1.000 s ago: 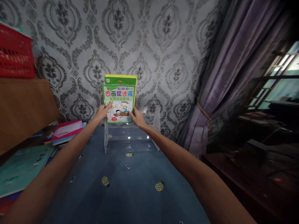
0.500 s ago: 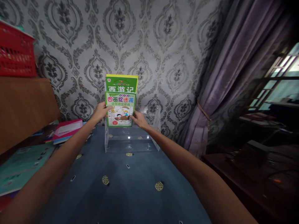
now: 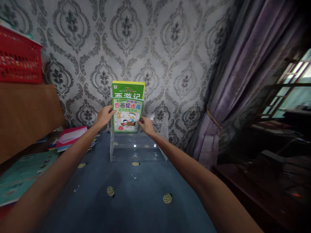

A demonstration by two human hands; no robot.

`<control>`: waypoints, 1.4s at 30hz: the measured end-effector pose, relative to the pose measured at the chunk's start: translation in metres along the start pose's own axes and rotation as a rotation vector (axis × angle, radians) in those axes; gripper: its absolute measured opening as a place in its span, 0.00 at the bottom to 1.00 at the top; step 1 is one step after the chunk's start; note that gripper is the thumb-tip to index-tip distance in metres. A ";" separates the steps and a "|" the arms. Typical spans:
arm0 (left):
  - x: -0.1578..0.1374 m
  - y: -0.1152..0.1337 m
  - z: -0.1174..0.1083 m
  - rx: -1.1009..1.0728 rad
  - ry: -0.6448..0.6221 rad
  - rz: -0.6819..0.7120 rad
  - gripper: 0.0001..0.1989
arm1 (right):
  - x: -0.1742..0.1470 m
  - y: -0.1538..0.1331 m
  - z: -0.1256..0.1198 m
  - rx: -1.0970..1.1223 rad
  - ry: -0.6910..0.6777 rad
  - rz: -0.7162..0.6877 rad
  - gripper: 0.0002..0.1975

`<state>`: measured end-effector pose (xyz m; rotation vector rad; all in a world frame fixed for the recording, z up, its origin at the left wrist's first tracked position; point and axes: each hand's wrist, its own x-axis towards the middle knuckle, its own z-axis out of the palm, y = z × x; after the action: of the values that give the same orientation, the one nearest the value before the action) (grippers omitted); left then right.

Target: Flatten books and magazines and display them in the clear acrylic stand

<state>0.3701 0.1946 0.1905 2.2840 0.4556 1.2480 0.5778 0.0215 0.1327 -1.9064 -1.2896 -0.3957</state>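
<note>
A green-bordered picture book (image 3: pixel 126 115) with a cartoon cover stands upright in a clear tiered acrylic rack (image 3: pixel 138 153). My left hand (image 3: pixel 106 115) grips its left edge, thumb on the cover. At the right edge, my right hand (image 3: pixel 146 125) pinches the same book low down. Behind it rises a taller green book (image 3: pixel 127 89) with large white characters and a yellow top edge. The picture book covers its lower part. The rack's front tiers hold no books, and its right half shows bare clear plastic.
The rack stands on a dark blue cloth (image 3: pixel 136 197) with pineapple prints, against a patterned wall. On the left are a pink book (image 3: pixel 71 137), a teal book (image 3: pixel 26 171), a wooden box (image 3: pixel 29 113) and a red basket (image 3: pixel 21 56). A purple curtain (image 3: pixel 233 84) hangs at right.
The whole view has shifted slightly, so everything sits a little lower and farther right. Both hands stay on the picture book's edges, and its place in the rack looks nearly the same.
</note>
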 end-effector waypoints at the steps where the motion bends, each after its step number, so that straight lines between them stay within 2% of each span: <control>1: -0.001 -0.001 -0.001 0.043 -0.004 -0.001 0.08 | 0.000 -0.001 0.000 0.002 0.000 0.008 0.04; 9: -0.005 -0.007 -0.003 0.168 -0.032 -0.044 0.07 | -0.002 -0.004 0.000 0.032 0.011 0.059 0.02; 14: -0.008 -0.009 -0.001 0.207 -0.049 -0.044 0.09 | -0.004 -0.004 0.000 0.077 0.037 0.067 0.10; 18: -0.010 -0.009 0.000 0.213 -0.052 -0.040 0.10 | -0.004 -0.003 -0.001 0.121 0.053 0.060 0.11; 33: -0.019 -0.009 -0.004 0.166 -0.052 -0.011 0.12 | -0.008 0.000 -0.001 0.272 0.084 0.021 0.10; 42: -0.037 -0.005 -0.007 0.105 -0.087 0.017 0.09 | -0.016 -0.004 -0.002 0.287 0.072 -0.014 0.03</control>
<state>0.3449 0.1818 0.1660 2.4242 0.4817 1.1526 0.5679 0.0107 0.1253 -1.6296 -1.2410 -0.2681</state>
